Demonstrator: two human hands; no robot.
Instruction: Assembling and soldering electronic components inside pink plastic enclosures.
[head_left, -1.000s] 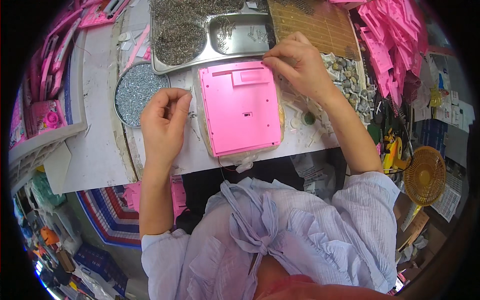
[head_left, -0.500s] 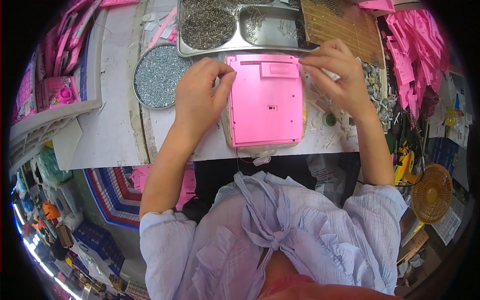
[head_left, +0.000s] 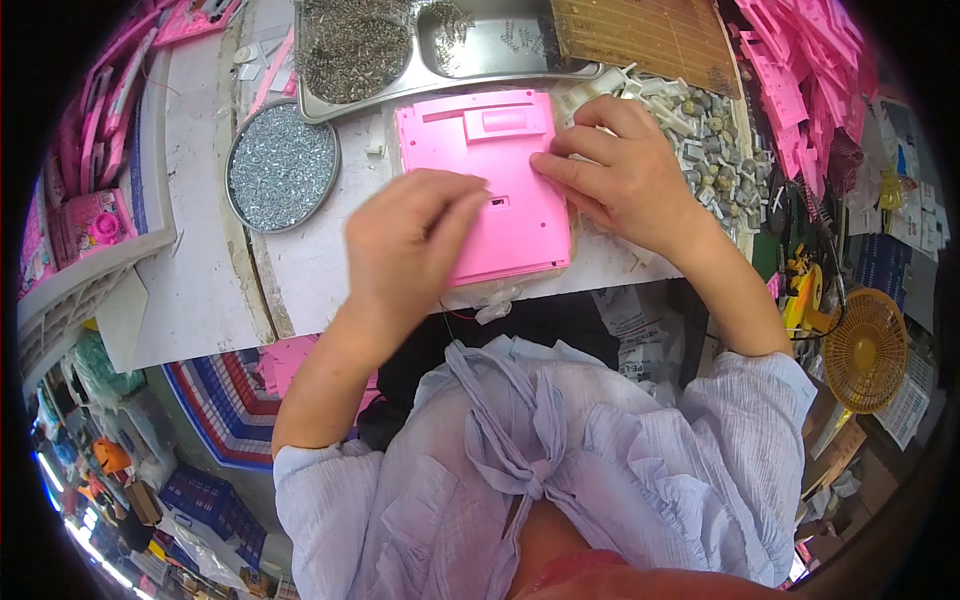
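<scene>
A flat pink plastic housing (head_left: 500,235) lies in front of me on a cushioned pad, with a small slot in its middle and a raised block near its far edge. Above its left half is my left hand (head_left: 410,245), slightly blurred, thumb and forefinger pinched close to the slot. Whatever sits between those fingertips is too small to make out. My right hand (head_left: 625,165) reaches in from the right with fingers curled together, its fingertips at the housing's upper right part. What it holds, if anything, is hidden.
Left of the housing stands a round dish of small silvery screws (head_left: 283,165). A metal tray (head_left: 490,45) with darker screws and springs lies beyond. Loose small white and grey parts (head_left: 710,145) spread at the right, pink parts (head_left: 800,75) behind them. An amber fan (head_left: 865,350) is far right.
My left hand has come from the housing's left edge to over its middle. My right hand has moved down and left from the upper right corner. The view has shifted slightly.
</scene>
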